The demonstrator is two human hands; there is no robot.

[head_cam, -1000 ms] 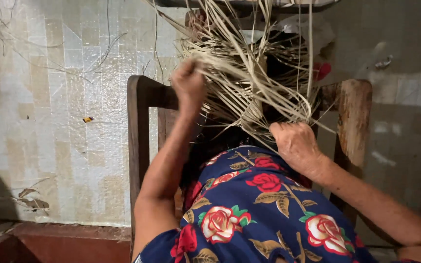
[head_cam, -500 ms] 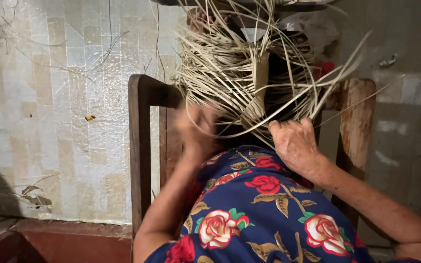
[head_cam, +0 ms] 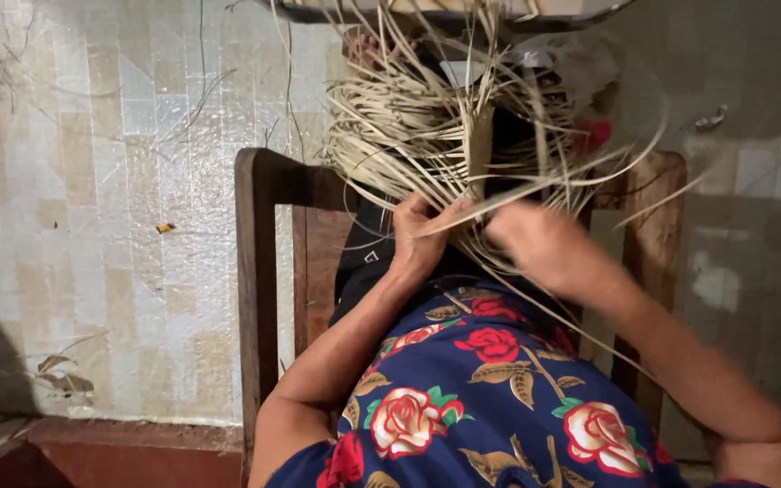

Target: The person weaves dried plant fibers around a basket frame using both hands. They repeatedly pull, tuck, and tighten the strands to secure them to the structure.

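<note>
Since a second ago your left hand (head_cam: pixel 422 239) has dropped from high against the tangle of pale straw strips (head_cam: pixel 436 136) to its lower edge, and your right hand (head_cam: pixel 544 248) has shifted in toward it. Your left hand's fingers are curled together around a few strips just below the tangle, pinching them. Your right hand sits just beside it, blurred, so you cannot tell whether its fingers are closed on a strip or only touching one. The tangle hangs above the top rail of the wooden chair (head_cam: pixel 259 235), spilling loose strands out past both chair posts. Both hands work in front of the chair's back, over your lap in the blue dress with red roses (head_cam: pixel 490 398). Behind the chair lies a pale tiled floor (head_cam: pixel 110 199).
</note>
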